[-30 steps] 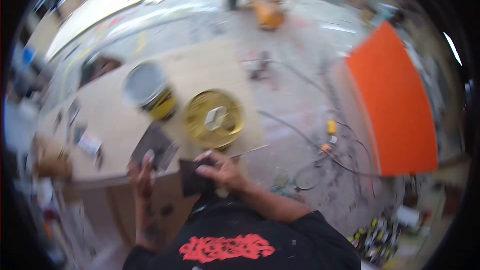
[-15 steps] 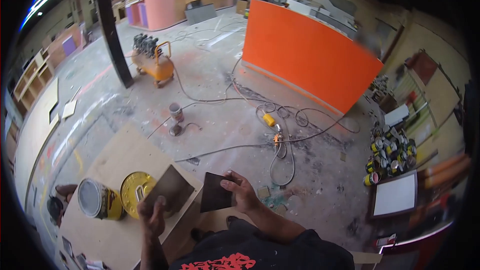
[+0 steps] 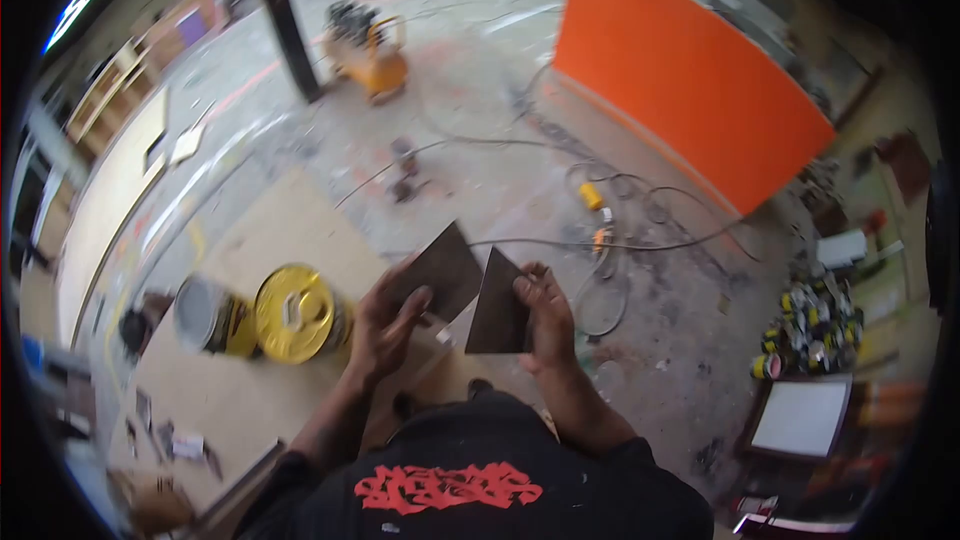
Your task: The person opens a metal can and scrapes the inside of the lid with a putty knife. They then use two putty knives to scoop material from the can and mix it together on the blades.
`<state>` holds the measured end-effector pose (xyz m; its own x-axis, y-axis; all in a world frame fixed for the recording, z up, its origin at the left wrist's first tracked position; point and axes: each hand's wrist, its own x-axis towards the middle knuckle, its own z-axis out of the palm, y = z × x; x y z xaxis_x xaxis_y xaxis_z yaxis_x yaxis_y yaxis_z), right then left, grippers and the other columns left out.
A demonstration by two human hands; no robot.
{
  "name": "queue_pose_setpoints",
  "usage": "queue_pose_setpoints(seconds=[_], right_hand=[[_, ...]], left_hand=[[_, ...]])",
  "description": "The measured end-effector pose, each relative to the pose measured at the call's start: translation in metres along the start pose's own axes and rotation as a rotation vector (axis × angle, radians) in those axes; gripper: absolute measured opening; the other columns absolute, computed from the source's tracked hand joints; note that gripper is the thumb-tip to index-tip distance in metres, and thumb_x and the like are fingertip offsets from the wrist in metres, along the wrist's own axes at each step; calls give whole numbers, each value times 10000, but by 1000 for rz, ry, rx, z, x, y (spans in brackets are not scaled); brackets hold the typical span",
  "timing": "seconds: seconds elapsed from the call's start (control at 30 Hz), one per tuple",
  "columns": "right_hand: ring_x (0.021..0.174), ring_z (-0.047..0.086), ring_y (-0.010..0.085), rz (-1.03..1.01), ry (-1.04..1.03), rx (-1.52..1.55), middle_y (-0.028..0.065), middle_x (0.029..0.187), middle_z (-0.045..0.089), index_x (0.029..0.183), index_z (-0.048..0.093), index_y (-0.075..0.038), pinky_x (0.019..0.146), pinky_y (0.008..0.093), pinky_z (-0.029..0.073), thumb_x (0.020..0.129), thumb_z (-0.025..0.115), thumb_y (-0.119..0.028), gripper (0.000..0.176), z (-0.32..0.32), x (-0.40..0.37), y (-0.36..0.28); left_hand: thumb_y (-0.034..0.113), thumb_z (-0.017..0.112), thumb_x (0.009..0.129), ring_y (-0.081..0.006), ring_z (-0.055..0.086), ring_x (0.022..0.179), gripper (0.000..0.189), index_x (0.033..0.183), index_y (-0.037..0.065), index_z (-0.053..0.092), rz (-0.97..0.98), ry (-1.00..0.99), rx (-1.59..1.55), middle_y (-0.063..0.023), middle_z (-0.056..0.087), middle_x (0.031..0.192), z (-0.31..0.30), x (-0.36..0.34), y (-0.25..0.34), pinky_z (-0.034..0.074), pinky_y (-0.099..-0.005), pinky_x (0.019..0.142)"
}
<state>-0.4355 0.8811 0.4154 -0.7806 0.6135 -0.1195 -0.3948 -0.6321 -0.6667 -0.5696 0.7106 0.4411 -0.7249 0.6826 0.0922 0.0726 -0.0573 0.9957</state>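
My left hand (image 3: 380, 335) is closed on a dark, flat rectangular sheet (image 3: 442, 265), its thumb pressed on the near face. A second dark flat sheet (image 3: 495, 315) is pinched in my right hand (image 3: 548, 318), thumb in front and fingers behind. The two sheets are held up in front of my chest, edges close together and tilted towards each other. To the left of my left hand, a yellow-lidded metal can (image 3: 297, 312) stands on a wooden board tabletop (image 3: 225, 410). Beside it is a can with a grey lid (image 3: 203, 315).
Small tools (image 3: 165, 435) lie at the tabletop's near left. On the floor ahead are an orange air compressor (image 3: 370, 55), a trailing hose (image 3: 500, 140) and a small tin (image 3: 403, 152). An orange panel (image 3: 680, 70) stands at the right, with piled paint cans (image 3: 815, 325) nearer me.
My view has tilted down and swung left. Both hands have come up in view with their sheets, which are now closer together and turned at new angles.
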Motion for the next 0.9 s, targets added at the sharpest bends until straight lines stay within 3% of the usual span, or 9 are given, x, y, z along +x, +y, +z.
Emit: queue_pose_setpoints(seconds=[0.1,0.3,0.5,0.7,0.9], right_hand=[[948,686,173,75,-75,149,84,1048,694,1159,547,-93,859,343,580,985,633,-38,202,21,14,23],[946,685,166,174,-115,162,52,1006,699,1051,612,-115,881,331,566,990,645,-76,79,59,27,51],[987,664,163,225,-343,179,52,1043,674,1050,616,-110,909,333,555,1000,623,-49,79,73,36,61],[1042,645,156,242,-462,181,63,1121,656,1074,595,-107,947,326,539,1014,585,-25,101,84,27,58],[1052,648,161,177,-432,142,78,1138,656,1086,584,-102,939,328,548,1021,572,-18,107,80,25,67]], left_hand=[[127,593,1050,-119,644,1008,439,1463,4,510,-12,38,-134,-77,678,1228,-2,-7,4,544,-283,837],[62,551,1052,-112,625,1060,474,1510,-13,455,181,53,-11,-83,669,1254,-27,-31,-10,516,-290,936],[48,584,1028,-111,620,951,586,1569,-10,367,31,-27,-114,-48,675,1096,-39,-60,-2,528,-297,887],[62,619,1011,-121,628,904,608,1564,-10,375,112,-47,-8,-61,681,980,-43,-73,2,530,-297,846],[77,628,1010,-128,652,954,562,1524,-23,422,92,-92,-23,-82,709,1034,-46,-79,2,536,-317,874]])
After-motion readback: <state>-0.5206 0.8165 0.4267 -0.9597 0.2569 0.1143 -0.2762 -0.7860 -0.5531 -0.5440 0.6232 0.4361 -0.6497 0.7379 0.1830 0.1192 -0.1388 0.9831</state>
